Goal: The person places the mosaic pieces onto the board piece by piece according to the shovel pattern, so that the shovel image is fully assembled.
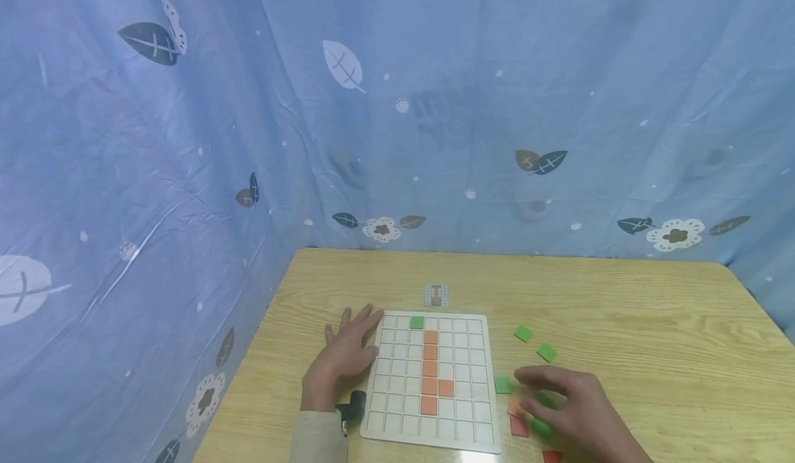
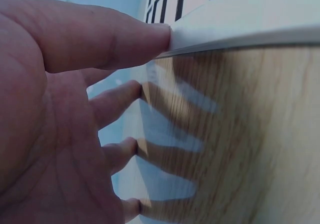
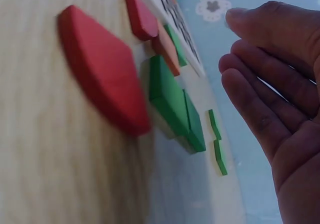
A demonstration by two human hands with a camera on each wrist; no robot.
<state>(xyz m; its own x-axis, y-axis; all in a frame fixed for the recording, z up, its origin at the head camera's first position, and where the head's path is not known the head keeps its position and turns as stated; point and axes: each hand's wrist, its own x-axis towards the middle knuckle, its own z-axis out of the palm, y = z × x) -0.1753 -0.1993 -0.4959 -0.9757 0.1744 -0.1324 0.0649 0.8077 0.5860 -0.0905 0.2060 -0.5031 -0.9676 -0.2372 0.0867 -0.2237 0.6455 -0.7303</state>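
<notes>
A white grid board (image 1: 459,425) lies on the wooden table. One green tile (image 1: 417,323) sits in its top row; below is a column of several orange tiles (image 1: 430,368), with another orange tile (image 1: 446,388) beside it. My left hand (image 1: 344,352) rests spread at the board's left side, its thumb (image 2: 145,36) touching the edge. Above the loose tiles on the right hovers my right hand (image 1: 574,397), fingers loosely bent and nothing between them. Beneath it are green tiles (image 3: 170,96), partly hidden in the head view, and an orange tile (image 1: 514,406).
A small picture card (image 1: 437,295) lies behind the board. Red tiles (image 1: 519,426) and green tiles (image 1: 523,333) are scattered right of the board. A black object (image 1: 355,406) is by the left wrist. Blue patterned curtains (image 1: 435,104) hang behind the table and on its left.
</notes>
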